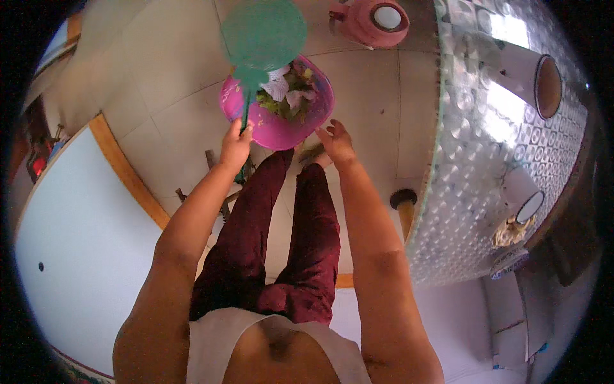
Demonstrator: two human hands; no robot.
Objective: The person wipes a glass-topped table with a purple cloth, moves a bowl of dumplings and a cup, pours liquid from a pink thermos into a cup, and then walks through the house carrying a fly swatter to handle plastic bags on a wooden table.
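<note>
In the head view, my left hand [236,146] is closed on the thin handle of a green plastic flyswatter [264,33], whose round head is raised beyond the hand. The swatter partly covers a pink plastic basin [280,137] on the floor. Inside the basin lie green leafy scraps [288,108] and crumpled whitish pieces [277,88] that look like netting or paper. My right hand [338,141] is beside the basin's near right rim with fingers apart and nothing in them; whether it touches the rim is unclear.
A pink kettle-like vessel [367,24] with a white top stands on the tiled floor beyond the basin. On the right is a table with a shiny patterned cover [460,192], bearing mugs [548,86]. A table leg [406,216] stands below its edge. A pale panel [86,192] is at left.
</note>
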